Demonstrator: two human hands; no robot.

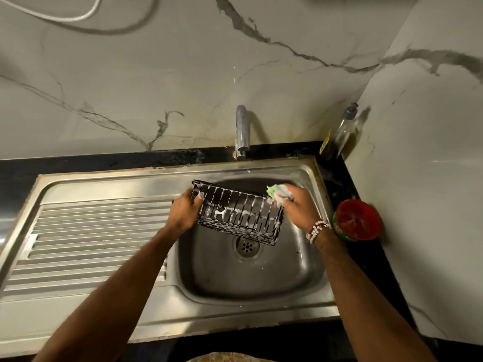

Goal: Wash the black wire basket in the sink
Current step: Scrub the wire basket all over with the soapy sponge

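A black wire basket (239, 214), streaked with white suds, hangs tilted over the steel sink bowl (282, 270). My left hand (184, 214) grips the basket's left end. At the basket's right upper corner my right hand (296, 206) holds a soapy green sponge (277, 190) pressed against the wires. A bead bracelet circles my right wrist. The drain (247, 246) shows below the basket.
A chrome tap (241, 131) stands behind the bowl with no water running. The ribbed draining board (91, 241) lies to the left. A clear soap bottle (342, 131) stands in the back right corner, and a red and green tub (356, 220) sits on the black counter at right.
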